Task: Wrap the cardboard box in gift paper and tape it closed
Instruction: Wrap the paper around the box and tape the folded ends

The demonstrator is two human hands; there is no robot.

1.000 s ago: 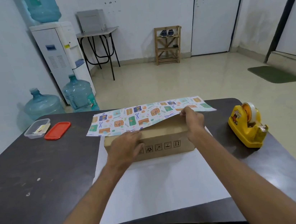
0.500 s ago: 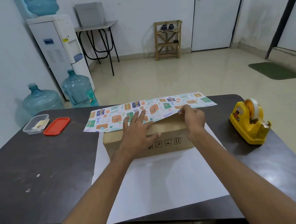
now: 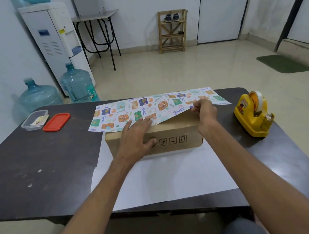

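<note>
Left hand (image 3: 137, 136) flat with straight fingers pressing gift paper (image 3: 148, 108) onto cardboard box (image 3: 171, 134) at frame centre, right hand (image 3: 205, 113) pinching paper edge, dark table (image 3: 37, 161), yellow tape dispenser (image 3: 253, 116) at right, tiled floor (image 3: 163, 72) beyond

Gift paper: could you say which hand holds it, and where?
The right hand pinches the gift paper at its near edge; the left hand presses it onto the cardboard box.

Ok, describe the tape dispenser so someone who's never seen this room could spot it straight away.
Start at the dark table and go to its right end, past the cardboard box. The tape dispenser sits there alone. It is the only bright yellow thing on the table, with a tape roll on top.
</note>
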